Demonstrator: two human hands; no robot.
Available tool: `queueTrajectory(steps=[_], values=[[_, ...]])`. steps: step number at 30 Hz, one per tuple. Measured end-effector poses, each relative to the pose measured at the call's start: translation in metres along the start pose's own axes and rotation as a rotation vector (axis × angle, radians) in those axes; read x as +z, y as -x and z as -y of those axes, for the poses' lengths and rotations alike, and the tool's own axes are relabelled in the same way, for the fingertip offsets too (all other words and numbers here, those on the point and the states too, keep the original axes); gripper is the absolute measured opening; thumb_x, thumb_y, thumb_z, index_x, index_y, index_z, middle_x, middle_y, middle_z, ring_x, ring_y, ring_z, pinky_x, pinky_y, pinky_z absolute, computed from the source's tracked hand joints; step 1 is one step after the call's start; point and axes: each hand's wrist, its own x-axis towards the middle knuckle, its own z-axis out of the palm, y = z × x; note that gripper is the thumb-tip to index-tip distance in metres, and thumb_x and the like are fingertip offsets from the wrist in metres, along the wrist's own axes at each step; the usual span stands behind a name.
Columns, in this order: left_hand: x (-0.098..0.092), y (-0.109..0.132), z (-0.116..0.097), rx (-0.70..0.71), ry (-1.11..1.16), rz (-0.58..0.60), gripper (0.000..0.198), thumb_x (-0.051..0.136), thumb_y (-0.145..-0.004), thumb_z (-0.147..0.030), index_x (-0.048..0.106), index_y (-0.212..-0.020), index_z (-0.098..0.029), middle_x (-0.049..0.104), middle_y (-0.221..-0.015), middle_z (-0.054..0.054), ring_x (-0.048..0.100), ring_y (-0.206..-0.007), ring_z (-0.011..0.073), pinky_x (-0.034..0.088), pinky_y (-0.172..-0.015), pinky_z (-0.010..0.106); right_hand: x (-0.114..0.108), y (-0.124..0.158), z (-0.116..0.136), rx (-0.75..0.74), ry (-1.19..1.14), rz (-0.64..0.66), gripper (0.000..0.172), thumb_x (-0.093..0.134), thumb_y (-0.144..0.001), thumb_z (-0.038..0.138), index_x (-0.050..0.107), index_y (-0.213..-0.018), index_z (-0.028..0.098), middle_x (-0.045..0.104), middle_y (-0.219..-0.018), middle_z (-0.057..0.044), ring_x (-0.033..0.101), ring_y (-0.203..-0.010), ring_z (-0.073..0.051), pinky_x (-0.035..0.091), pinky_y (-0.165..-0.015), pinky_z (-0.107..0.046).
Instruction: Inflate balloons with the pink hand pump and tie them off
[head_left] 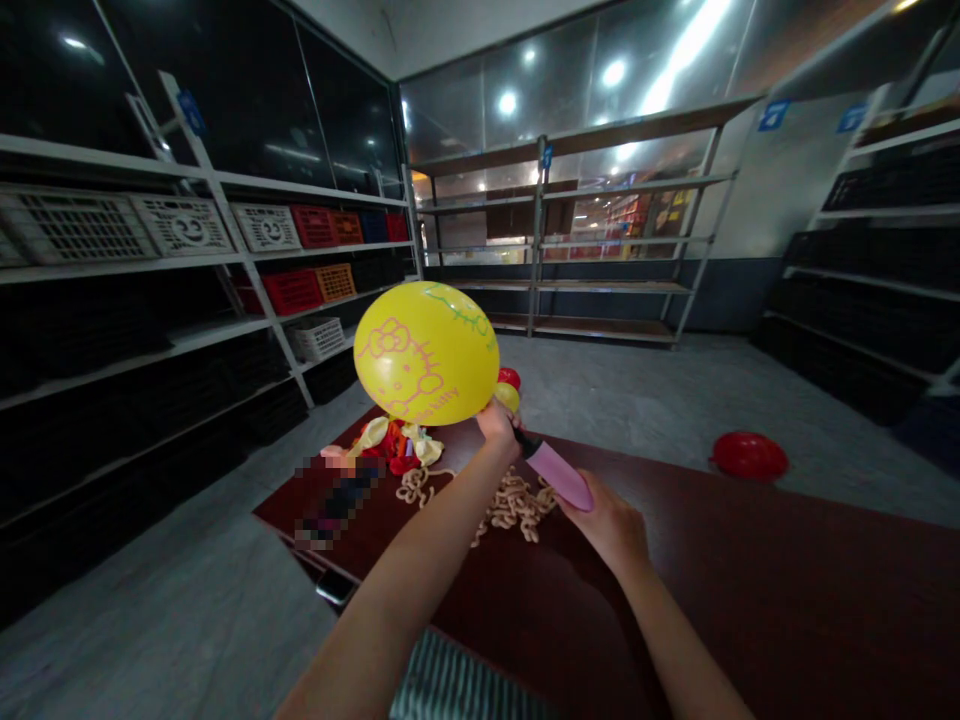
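A big yellow balloon (427,352) with pink and green cartoon cat prints floats over the dark red table (675,560). At the balloon's neck, my left hand (498,425) is closed, pinching it against the black nozzle of a pink balloon pump (561,475). My right hand (611,525) wraps round the lower end of the pump. Below the forearm lies a tangled heap of beige cord (517,505). Farther left is a pile of limp balloons (397,445) in red, white and orange. Part of the pump's nozzle is hidden by my fingers.
A red balloon (750,455) lies on the floor past the table. Small red and yellow balloons (508,388) show behind my left hand. Shelves with crates (270,228) stand at left; a metal rack (536,260) stands behind.
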Motion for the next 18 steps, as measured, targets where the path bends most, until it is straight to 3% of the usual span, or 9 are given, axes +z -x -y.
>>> queueTrajectory(steps=[6,13,18], values=[[-0.015,-0.006,-0.030,-0.007,0.057,0.006,0.048,0.053,-0.093,-0.045,0.028,-0.059,-0.021,0.025,-0.043,-0.006,0.026,-0.031,0.0065,0.024,-0.035,0.022,0.001,0.004,-0.001,-0.037,0.001,0.044,0.043,0.058,-0.085,0.051,0.064,-0.115,0.021,0.075,-0.098,-0.006,0.071,-0.079,-0.021,0.046,-0.063,-0.028],[-0.036,-0.017,-0.080,0.017,0.091,-0.017,0.043,0.045,-0.097,-0.036,0.026,-0.061,-0.022,0.024,-0.044,-0.007,0.025,-0.032,0.0078,0.024,-0.037,0.023,0.002,0.006,-0.003,-0.098,0.013,0.082,0.046,0.058,-0.084,0.053,0.063,-0.116,0.021,0.075,-0.100,-0.007,0.070,-0.079,-0.021,0.046,-0.065,-0.028],[-0.044,-0.022,-0.110,0.031,0.089,0.002,0.045,0.045,-0.097,-0.041,0.026,-0.061,-0.022,0.023,-0.046,-0.007,0.023,-0.034,0.0076,0.024,-0.039,0.023,-0.002,0.004,0.003,-0.110,0.022,0.098,0.048,0.058,-0.084,0.057,0.065,-0.114,0.020,0.075,-0.097,-0.007,0.070,-0.076,-0.021,0.046,-0.064,-0.029]])
